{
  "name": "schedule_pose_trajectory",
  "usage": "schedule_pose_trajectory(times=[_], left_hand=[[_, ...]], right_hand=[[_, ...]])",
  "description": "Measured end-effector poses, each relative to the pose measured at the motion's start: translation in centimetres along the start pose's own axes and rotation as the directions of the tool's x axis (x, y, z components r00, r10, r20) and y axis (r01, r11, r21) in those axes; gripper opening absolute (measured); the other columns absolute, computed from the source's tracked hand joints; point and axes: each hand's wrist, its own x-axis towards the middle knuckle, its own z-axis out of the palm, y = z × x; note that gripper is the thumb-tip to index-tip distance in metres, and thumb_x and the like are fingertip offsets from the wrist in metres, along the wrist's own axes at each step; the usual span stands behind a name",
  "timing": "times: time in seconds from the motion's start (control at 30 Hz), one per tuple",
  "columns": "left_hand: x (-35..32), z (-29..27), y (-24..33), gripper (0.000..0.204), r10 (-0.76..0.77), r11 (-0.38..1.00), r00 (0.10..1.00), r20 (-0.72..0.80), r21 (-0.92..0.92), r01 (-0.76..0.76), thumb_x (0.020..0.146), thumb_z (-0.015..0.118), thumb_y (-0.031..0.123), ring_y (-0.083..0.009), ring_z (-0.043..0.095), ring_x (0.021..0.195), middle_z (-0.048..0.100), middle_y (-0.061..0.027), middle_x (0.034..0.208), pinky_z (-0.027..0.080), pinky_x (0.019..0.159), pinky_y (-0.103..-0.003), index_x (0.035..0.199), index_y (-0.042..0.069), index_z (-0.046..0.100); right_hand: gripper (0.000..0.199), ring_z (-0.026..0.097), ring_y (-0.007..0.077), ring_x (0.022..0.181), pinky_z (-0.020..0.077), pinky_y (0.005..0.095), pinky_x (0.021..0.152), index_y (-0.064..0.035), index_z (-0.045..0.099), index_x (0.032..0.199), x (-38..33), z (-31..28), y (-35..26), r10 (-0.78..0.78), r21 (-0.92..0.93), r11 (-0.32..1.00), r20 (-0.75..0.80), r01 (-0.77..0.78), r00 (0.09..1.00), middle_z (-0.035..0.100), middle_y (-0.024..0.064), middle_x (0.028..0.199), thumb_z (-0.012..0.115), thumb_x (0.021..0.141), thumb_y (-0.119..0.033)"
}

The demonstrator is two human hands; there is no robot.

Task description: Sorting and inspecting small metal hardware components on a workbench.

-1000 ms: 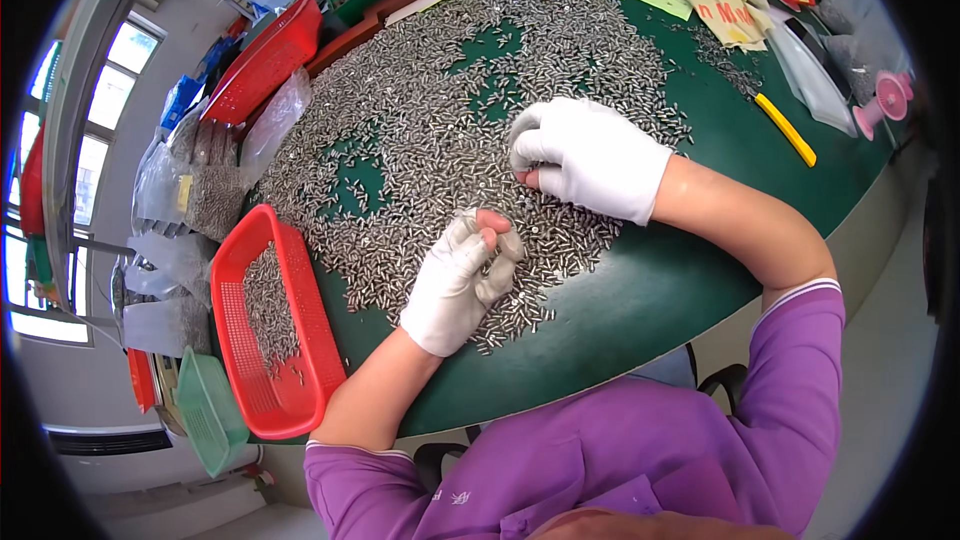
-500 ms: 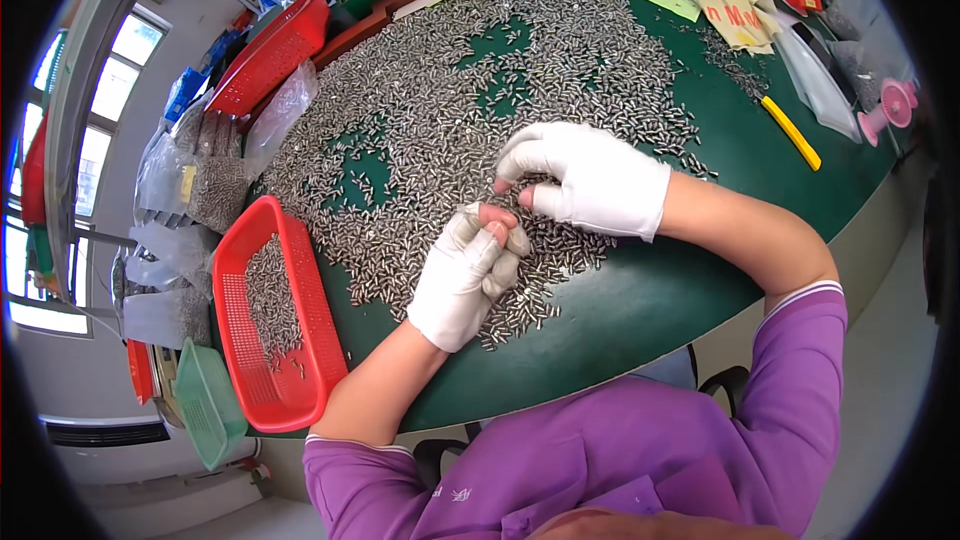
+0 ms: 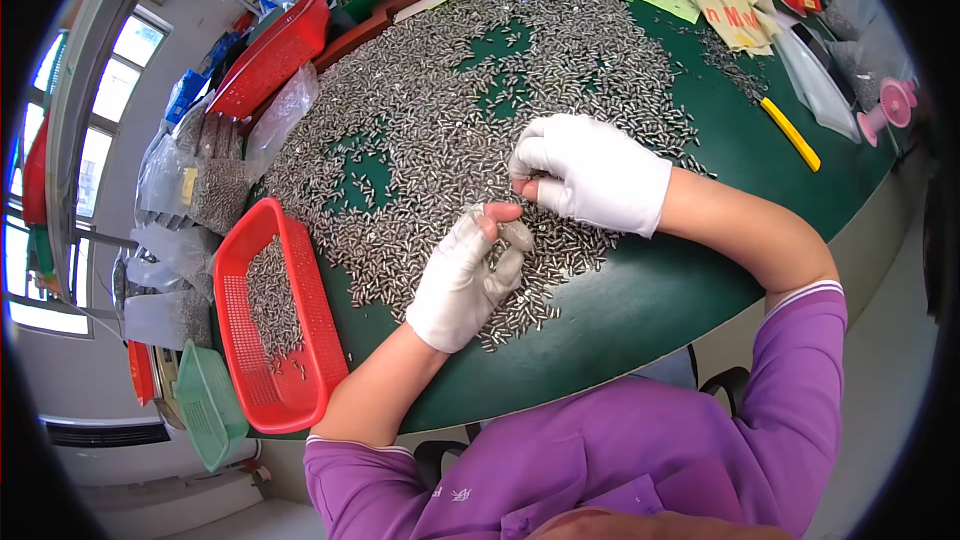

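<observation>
A big heap of small silver metal pins point(image 3: 470, 90) is spread over a green table point(image 3: 690, 280). Both my hands wear white gloves. My left hand point(image 3: 465, 275) rests on the near edge of the heap, thumb and fingertips pinched together on a few pins. My right hand point(image 3: 590, 172) hovers just right of it, fingers curled and pinching pins, its fingertips almost touching the left hand's. What lies inside either grip is mostly hidden.
A red mesh basket point(image 3: 300, 380) with some pins stands at the table's left edge, a green basket point(image 3: 205, 420) below it. Bags of pins point(image 3: 200, 190) and another red basket point(image 3: 275, 55) lie at the far left. A yellow tool point(image 3: 790, 132), papers point(image 3: 725, 5) and a pink fan point(image 3: 885, 105) sit to the right.
My right hand has drawn back from the heap toward my left hand, and their fingertips have come together. My left hand has lifted slightly.
</observation>
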Motion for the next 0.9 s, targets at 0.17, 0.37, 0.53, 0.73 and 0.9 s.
schedule_pose_trajectory(times=[0.17,0.37,0.53,0.73,0.9], left_hand=[[0.2,-0.1,0.0,0.044,0.005,0.999,0.998,0.055,-0.051,-0.003,0.088,0.061,0.040,-0.0081,0.051,0.071,0.055,-0.0026,0.095,0.042,0.063,-0.019,0.117,0.009,0.052],[0.1,0.8,0.0,0.067,0.037,0.998,0.999,0.019,0.047,-0.038,0.085,0.055,0.058,-0.0071,0.051,0.084,0.051,-0.0049,0.100,0.045,0.071,-0.019,0.122,0.003,0.044],[-0.1,2.1,0.1,0.071,0.088,0.983,0.996,-0.022,0.163,-0.083,0.084,0.051,0.064,-0.0070,0.049,0.083,0.051,-0.0048,0.101,0.044,0.068,-0.020,0.121,0.004,0.045],[-0.1,1.6,-0.1,0.077,0.092,0.952,0.995,0.036,0.291,-0.098,0.083,0.044,0.071,-0.0082,0.048,0.072,0.051,-0.0047,0.095,0.041,0.059,-0.022,0.121,0.004,0.044],[0.0,2.2,-0.1,0.085,0.141,0.893,0.988,0.067,0.423,-0.156,0.081,0.040,0.075,-0.0097,0.046,0.068,0.051,-0.0061,0.092,0.039,0.056,-0.023,0.124,0.001,0.041]], right_hand=[[0.012,0.057,0.0259,0.090,0.0469,0.0346,0.080,-0.0040,0.058,0.089,-0.3,-0.1,-1.0,-0.004,0.442,0.897,-0.025,0.015,1.000,0.058,0.0103,0.093,0.060,0.083,-0.015],[0.012,0.063,0.0279,0.078,0.0498,0.0337,0.069,-0.0045,0.059,0.090,0.0,-0.9,-1.7,0.147,0.301,0.946,-0.070,-0.120,0.987,0.063,0.0112,0.084,0.061,0.082,-0.013],[0.016,0.062,0.0291,0.077,0.0490,0.0376,0.067,-0.0079,0.066,0.092,-0.5,-0.2,-1.5,-0.040,0.199,0.979,0.005,0.038,0.999,0.062,0.0111,0.082,0.064,0.079,-0.017],[0.014,0.061,0.0289,0.076,0.0485,0.0380,0.066,-0.0112,0.067,0.089,-0.7,0.4,-1.6,-0.083,0.105,0.991,0.024,0.080,0.996,0.060,0.0097,0.081,0.064,0.078,-0.020],[0.014,0.060,0.0293,0.074,0.0484,0.0393,0.066,-0.0111,0.066,0.086,-0.5,0.4,-2.0,-0.032,0.106,0.994,0.083,0.023,0.996,0.060,0.0094,0.079,0.063,0.079,-0.023]])
